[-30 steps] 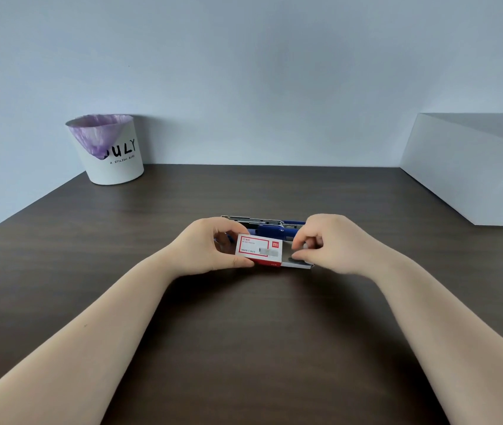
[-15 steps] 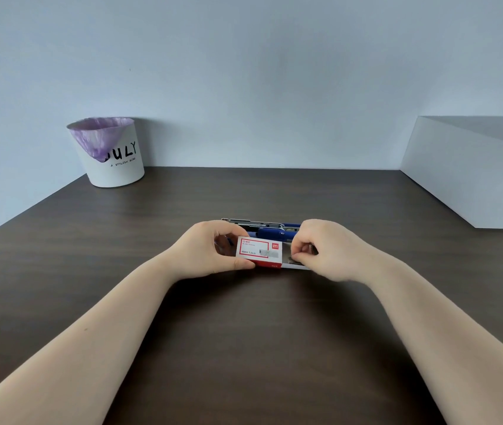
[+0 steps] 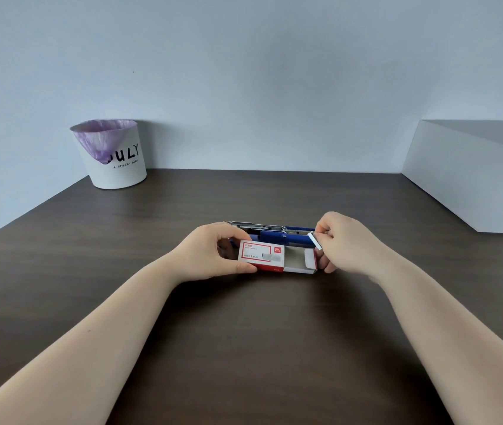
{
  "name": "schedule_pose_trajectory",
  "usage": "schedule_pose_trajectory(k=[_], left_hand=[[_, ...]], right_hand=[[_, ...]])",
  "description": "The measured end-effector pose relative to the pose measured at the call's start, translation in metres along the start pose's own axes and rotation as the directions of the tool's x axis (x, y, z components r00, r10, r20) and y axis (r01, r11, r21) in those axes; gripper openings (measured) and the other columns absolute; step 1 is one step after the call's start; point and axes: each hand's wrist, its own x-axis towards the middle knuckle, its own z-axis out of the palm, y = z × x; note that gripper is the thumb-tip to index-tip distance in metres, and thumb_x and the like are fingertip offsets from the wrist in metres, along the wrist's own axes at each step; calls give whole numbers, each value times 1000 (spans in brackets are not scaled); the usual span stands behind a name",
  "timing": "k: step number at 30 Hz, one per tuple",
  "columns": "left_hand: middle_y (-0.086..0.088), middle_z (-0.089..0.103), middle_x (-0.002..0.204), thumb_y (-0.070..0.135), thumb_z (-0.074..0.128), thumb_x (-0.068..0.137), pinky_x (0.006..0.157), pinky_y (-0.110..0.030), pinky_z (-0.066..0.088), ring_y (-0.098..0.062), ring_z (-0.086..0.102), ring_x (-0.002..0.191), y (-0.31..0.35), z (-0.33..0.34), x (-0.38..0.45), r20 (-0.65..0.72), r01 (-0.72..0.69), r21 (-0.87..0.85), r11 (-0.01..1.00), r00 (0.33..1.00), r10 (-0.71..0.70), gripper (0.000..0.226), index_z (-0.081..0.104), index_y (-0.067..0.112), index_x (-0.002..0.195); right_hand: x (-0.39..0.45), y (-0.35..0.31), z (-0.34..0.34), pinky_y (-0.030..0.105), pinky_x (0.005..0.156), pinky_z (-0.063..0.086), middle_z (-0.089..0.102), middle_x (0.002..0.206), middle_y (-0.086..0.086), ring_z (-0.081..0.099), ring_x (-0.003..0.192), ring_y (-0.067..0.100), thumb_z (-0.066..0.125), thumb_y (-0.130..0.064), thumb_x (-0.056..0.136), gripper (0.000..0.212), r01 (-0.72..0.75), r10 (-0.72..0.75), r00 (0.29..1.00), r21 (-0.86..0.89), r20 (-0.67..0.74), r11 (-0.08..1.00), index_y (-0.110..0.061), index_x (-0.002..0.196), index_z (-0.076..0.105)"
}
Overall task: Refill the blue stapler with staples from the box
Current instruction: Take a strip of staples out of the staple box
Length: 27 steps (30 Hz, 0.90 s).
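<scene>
A: What is laid out on the bench, taken from the biggest thing down?

B: A white bin with a purple liner is seen at the far left against the wall, and a white block at the far right. Mid-bench, the blue stapler lies opened out flat, its metal rail pointing left. Just in front of it the staple box is held.

A: What has changed in the last second?

B: Half a second ago the right hand was bunched at the open end of the box, with little of the tray showing. Now the inner tray is drawn out to the right and its bare floor is exposed. A strip of staples has been lifted clear and is pinched between thumb and fingertips, above the tray's end flap.

A: And the left hand?

B: The red-and-white sleeve is gripped by it, thumb in front and fingers behind. Its hold looks unaltered.

A: What does that mean for the refill?

B: Extraction appears done. The strip is near the stapler's right end, so laying it into the open channel is judged to be next. Whether the channel is empty cannot be told.
</scene>
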Motion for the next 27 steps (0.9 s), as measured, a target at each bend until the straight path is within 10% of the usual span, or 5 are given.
schedule_pose_trajectory(k=[16, 27], left_hand=[[17, 61, 82, 39, 84, 61, 66, -13, 44, 3, 54, 67, 2, 8, 2, 39, -5, 19, 1000, 999, 4, 37, 68, 35, 93], [17, 57, 76, 37, 85, 61, 66, -16, 44, 8, 54, 64, 5, 8, 1, 55, -2, 10, 1000, 998, 2, 38, 68, 33, 94]], right_hand=[[-6, -13, 21, 17, 47, 50, 68, 75, 8, 63, 53, 13, 43, -11, 96, 11, 12, -24, 999, 246, 48, 969, -11, 90, 52], [7, -4, 10, 23, 49, 54, 65, 84, 11, 64, 64, 13, 55, -5, 91, 17, -101, 239, 965, 693, -106, 714, -4, 105, 65]])
